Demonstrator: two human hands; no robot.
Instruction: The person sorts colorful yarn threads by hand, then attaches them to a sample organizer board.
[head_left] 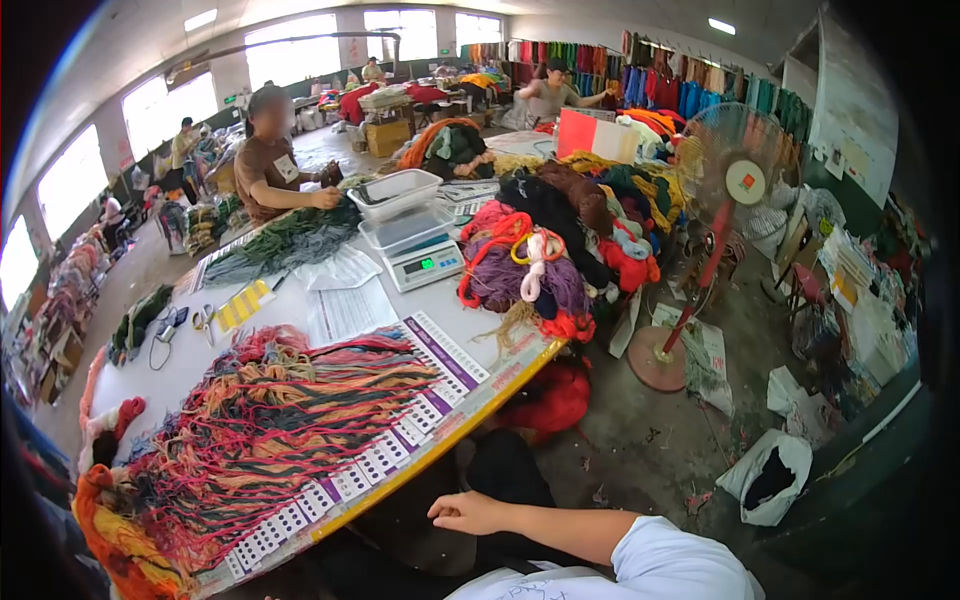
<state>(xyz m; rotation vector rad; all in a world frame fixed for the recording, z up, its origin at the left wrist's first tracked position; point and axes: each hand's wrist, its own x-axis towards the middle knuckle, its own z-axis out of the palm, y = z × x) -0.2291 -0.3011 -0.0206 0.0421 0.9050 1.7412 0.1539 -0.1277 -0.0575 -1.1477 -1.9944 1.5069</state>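
Note:
My right hand (468, 512) is over my dark-clothed lap, just off the table's yellow front edge. Its fingers are loosely bent and a little apart, with nothing visible in them. My left hand is out of view. On the table, a wide spread of pink, orange and dark yarn strands (300, 420) lies beside punched cards (380, 455) lined up along the edge. Behind it are a printed sheet (350, 312), scissors (204, 322) and a digital scale (425, 264) under stacked clear trays (398, 190).
Heaped multicoloured yarn (530, 260) covers the table's right part. A red-based standing fan (660, 360) and a white bag (768, 478) are on the floor at right. Across the table, a person in brown (262, 175) reaches toward dark green yarn (290, 242). Others work farther back.

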